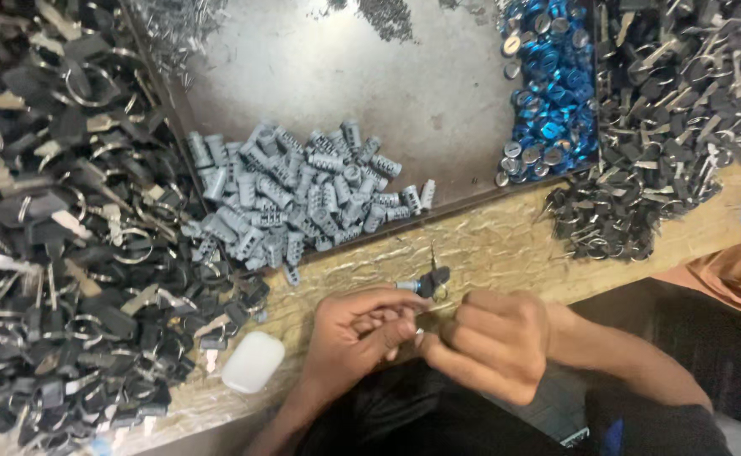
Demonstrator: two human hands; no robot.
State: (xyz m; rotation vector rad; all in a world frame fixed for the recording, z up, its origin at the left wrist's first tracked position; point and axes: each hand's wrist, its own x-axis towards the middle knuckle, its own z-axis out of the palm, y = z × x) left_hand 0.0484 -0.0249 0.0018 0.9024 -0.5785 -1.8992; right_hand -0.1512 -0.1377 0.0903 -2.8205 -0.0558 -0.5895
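Nearest us, at six o'clock, our two hands meet just above the table's near edge. Our left hand (362, 329) is curled, fingertips pinched toward the middle. Our right hand (488, 342) is closed in a loose fist and pinches a small metal piece between thumb and forefinger; we cannot tell exactly what it is. Just past the fingertips, at twelve o'clock from them, a black-headed key sits in a small blue-tipped lock cylinder (425, 283), touching or nearly touching our fingers.

We judge this piece light, rigid and small, with smooth metal that could slip; the key's black plastic head looks the best place to grip it.

At nine o'clock from our hands a white oval case (252, 361) lies near the table (505, 245) edge. The bare strip of table before our hands is narrow, so there is little room to move.

Farther out, at eleven o'clock, a heap of grey lock cylinders (303, 198) spills over the rim of a metal tray (404, 84). A large pile of black-headed keys on rings (58, 236) fills the left side. At one o'clock lie blue discs (552, 93), and beyond them another pile of keys (674, 110).
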